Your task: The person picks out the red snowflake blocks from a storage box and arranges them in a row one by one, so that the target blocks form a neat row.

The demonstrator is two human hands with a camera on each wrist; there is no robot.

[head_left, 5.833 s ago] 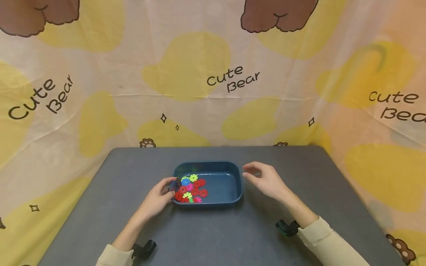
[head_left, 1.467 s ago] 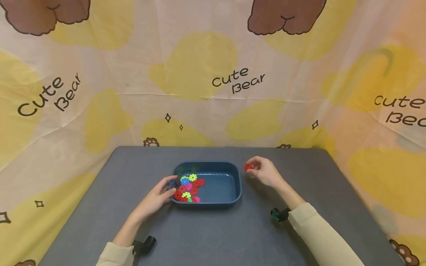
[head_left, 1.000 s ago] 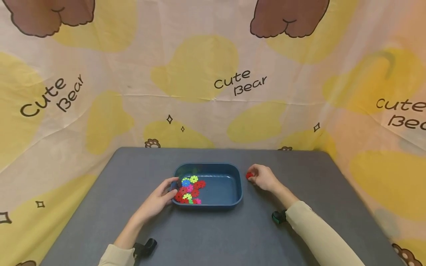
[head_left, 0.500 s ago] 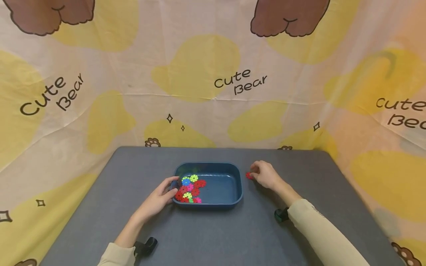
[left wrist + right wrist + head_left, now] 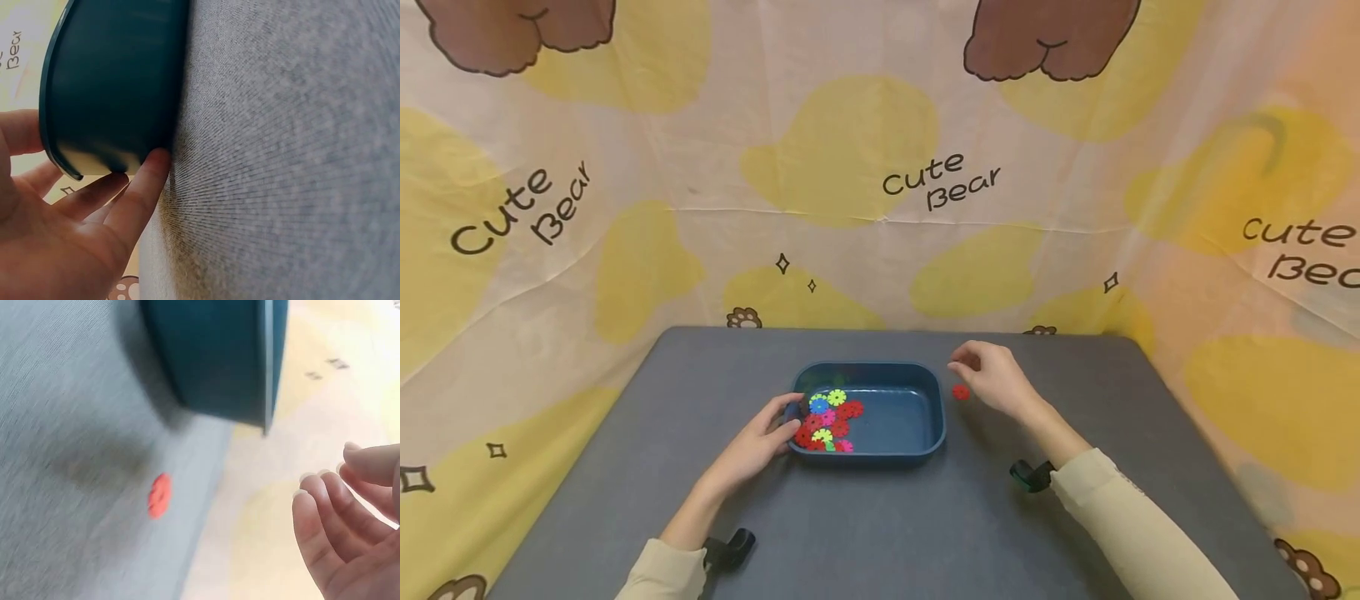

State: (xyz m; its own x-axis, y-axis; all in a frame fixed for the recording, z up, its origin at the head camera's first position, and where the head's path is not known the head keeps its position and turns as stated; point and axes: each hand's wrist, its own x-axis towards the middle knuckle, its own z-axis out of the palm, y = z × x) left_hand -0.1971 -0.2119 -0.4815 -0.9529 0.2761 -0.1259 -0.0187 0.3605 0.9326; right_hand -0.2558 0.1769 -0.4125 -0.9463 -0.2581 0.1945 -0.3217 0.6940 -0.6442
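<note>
1. While the left hand (image 5: 758,442) braces the left end of the blue tray (image 5: 925,417), thumb over the rim and fingers against the outer wall, it grasps nothing else.
2. Beside the tray's right end, 1 red gear piece (image 5: 961,392) lies flat on the grey table (image 5: 1075,542), apart from the tray wall.
3. Above that piece hovers the right hand (image 5: 992,382), fingers relaxed and empty; the right wrist view shows them clear of the piece.
4. Inside the tray, a cluster of gear pieces (image 5: 827,421) in red, yellow-green, blue and pink sits at the left end.
5. Judging by this, 1 red piece is out and most of the cluster remains to be taken out.
</note>
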